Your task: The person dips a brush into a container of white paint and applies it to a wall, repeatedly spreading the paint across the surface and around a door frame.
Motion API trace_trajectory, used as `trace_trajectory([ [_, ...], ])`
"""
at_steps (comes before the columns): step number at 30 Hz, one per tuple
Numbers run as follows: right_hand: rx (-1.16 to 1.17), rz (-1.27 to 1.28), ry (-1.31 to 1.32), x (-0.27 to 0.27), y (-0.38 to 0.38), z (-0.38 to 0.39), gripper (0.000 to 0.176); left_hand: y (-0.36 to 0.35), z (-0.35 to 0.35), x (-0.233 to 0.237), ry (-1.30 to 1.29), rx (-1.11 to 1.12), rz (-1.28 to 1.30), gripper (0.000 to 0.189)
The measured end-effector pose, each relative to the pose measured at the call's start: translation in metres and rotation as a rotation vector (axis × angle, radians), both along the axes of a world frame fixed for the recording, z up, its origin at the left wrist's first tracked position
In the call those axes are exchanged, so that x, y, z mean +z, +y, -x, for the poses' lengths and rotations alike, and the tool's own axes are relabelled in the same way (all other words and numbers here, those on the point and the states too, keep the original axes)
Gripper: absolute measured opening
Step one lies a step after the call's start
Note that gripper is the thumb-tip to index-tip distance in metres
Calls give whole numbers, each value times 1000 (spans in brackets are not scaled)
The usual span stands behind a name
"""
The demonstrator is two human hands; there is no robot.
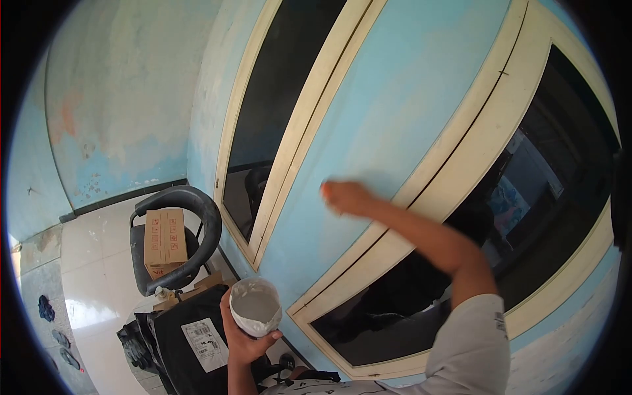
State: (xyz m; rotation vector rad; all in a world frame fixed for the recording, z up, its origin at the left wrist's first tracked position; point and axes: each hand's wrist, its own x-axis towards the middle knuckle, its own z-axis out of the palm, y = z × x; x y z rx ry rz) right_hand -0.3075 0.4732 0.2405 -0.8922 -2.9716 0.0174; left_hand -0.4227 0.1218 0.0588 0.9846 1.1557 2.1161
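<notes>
My left hand [242, 343] is wrapped round a white plastic tub [253, 326], held low in front of me. The tub contains a pale grey, paint-like liquid [257, 304], and its rim and inner wall are smeared with it. Up at the light blue wall panel [368, 125] between two cream frames, my right hand [349, 198] is closed. A small orange bit shows at its fingers, but blur and the hand itself hide what it belongs to. Whitish patches cover parts of the blue panel around this hand.
Dark glass [276, 85] sits in the left cream frame, with another dark pane [526, 191] to the right. A black chair [212, 214] carries a cardboard box [172, 240]. Near my left hand lies a black package [174, 342] with a white label. Sandals [68, 358] lie on the floor.
</notes>
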Motion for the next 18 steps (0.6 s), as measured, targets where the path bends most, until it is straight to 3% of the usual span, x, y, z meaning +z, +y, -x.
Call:
trace_trajectory([
  [1,-8,-135,196,60,25,-4,24,-1,1,0,0,0,-3,113],
  [2,-54,-408,251,133,43,-2,48,1,2,0,-5,23,-14,113],
  [5,265,-1072,460,337,14,-4,31,3,2,2,-14,53,-21,114],
  [6,103,-1254,308,388,18,-12,26,2,1,2,-13,58,-13,114],
  [9,93,-1213,230,393,15,-19,34,3,-1,-4,-31,35,-12,115],
  [10,285,-1281,174,347,7,-14,26,4,0,-5,-34,37,-11,115],
  [11,248,-1168,16,297,15,-23,17,4,-1,-6,-28,39,-14,115],
  [12,283,-1269,-103,233,8,-30,15,3,-1,-6,-22,40,-17,115],
  [13,338,-1134,-165,176,-1,-39,17,2,-1,-5,-26,39,-14,115],
  [15,473,-668,12,52,-20,-50,19,3,1,-1,-28,28,-38,116],
  [16,425,-587,-101,-13,-27,-57,15,2,1,0,-24,28,-31,116],
  [17,326,-341,-162,-59,-49,-55,14,-1,1,0,-23,30,-29,116],
  [18,299,-173,-95,-118,-47,-59,13,0,1,0,-26,39,-38,116],
])
